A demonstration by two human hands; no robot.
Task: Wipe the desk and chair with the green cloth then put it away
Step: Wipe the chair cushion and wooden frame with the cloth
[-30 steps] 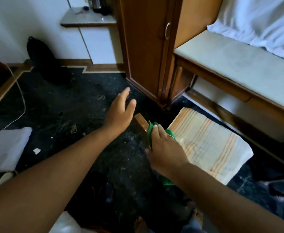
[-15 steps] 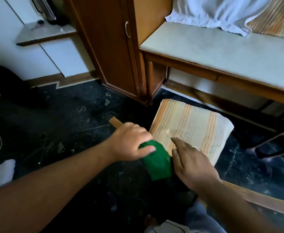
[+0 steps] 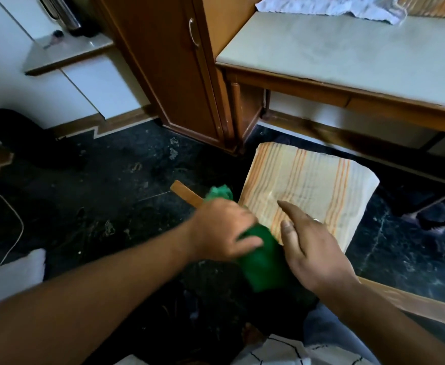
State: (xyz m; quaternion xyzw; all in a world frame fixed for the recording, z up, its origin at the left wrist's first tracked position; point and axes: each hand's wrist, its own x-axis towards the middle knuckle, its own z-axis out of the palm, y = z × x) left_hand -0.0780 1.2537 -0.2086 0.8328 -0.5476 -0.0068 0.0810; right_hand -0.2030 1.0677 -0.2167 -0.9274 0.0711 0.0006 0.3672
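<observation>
The green cloth [image 3: 263, 262] drapes over the wooden top rail [image 3: 183, 192] of the chair, with a bunch of it sticking out above my fingers. My left hand [image 3: 224, 230] is shut on the green cloth at the rail. My right hand [image 3: 313, 248] lies flat and open just right of the cloth, fingers resting on the chair's striped orange-and-cream seat cushion [image 3: 311, 191]. The desk [image 3: 348, 56], pale-topped with a wooden frame, stands behind the chair at the upper right.
A wooden cupboard [image 3: 174, 69] stands left of the desk. White crumpled fabric [image 3: 329, 5] lies at the desk's far edge. A black bag [image 3: 21, 135] leans on the wall at left, with a white cable [image 3: 10, 233] and white cloth [image 3: 15, 275] on the dark floor.
My left hand came down from the air onto the green cloth and took hold of it. My right hand let go of it and now rests open on the cushion.
</observation>
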